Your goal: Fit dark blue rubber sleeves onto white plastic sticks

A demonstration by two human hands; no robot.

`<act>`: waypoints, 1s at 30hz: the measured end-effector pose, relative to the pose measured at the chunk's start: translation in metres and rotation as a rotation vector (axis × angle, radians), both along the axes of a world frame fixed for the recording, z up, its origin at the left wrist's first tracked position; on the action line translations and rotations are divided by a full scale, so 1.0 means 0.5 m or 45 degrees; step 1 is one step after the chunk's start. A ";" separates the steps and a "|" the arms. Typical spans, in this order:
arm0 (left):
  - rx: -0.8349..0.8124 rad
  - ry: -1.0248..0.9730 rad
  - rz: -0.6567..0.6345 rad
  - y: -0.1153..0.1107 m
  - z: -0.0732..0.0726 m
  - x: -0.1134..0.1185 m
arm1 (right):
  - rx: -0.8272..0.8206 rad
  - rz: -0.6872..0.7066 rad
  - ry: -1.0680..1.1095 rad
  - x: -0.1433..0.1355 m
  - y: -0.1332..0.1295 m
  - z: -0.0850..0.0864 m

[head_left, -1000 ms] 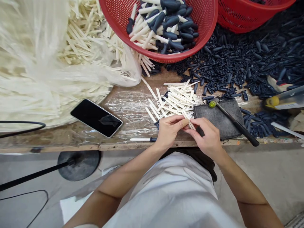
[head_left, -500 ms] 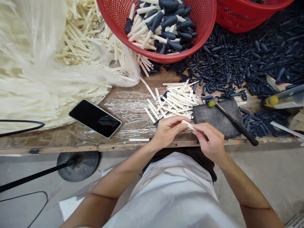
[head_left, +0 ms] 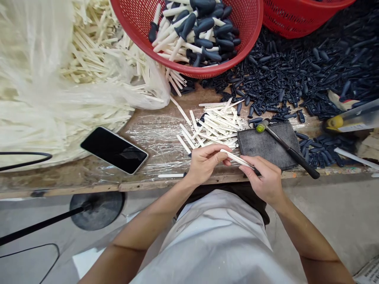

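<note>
Between both hands I hold a white plastic stick (head_left: 236, 157) over the table's front edge. My left hand (head_left: 205, 162) pinches its left end, thumb and fingers closed. The right end lies between the thumb and fingers of my right hand (head_left: 262, 173). Just beyond is a loose pile of white sticks (head_left: 220, 124). A dark cloth pad (head_left: 260, 144) lies behind my right hand, and across it rests a hammer (head_left: 288, 148) with a yellow-green head and black handle. One more white stick (head_left: 171, 176) with a dark end lies left of my left hand.
A red basket (head_left: 251, 47) holds dark-handled white pieces; a second red basket (head_left: 296, 25) stands beside it. Dark handle parts (head_left: 275, 75) spread at right. A phone (head_left: 114, 150) lies at left near bagged white sticks (head_left: 89, 55). A clear container (head_left: 361, 114) stands far right.
The stick between my hands now shows more of its length, and my hands are slightly farther apart. The whole view has shifted a little, so the table things appear further left.
</note>
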State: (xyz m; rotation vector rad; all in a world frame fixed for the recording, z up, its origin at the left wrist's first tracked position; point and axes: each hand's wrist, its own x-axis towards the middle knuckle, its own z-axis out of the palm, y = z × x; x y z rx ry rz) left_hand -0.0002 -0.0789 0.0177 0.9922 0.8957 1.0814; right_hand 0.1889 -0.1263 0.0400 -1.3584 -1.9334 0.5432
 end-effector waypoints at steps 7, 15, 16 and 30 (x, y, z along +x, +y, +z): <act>0.393 0.439 -0.060 -0.011 -0.006 -0.018 | 0.097 -0.021 -0.045 0.011 0.002 -0.002; 1.164 1.065 -0.504 0.001 -0.001 -0.044 | -0.061 0.202 -0.120 0.054 0.028 0.012; 1.171 1.078 -0.471 0.000 -0.002 -0.043 | -0.089 0.167 -0.116 0.057 0.029 0.016; 0.753 0.913 -0.328 -0.004 0.007 0.010 | -0.355 0.053 -0.414 0.103 0.257 0.039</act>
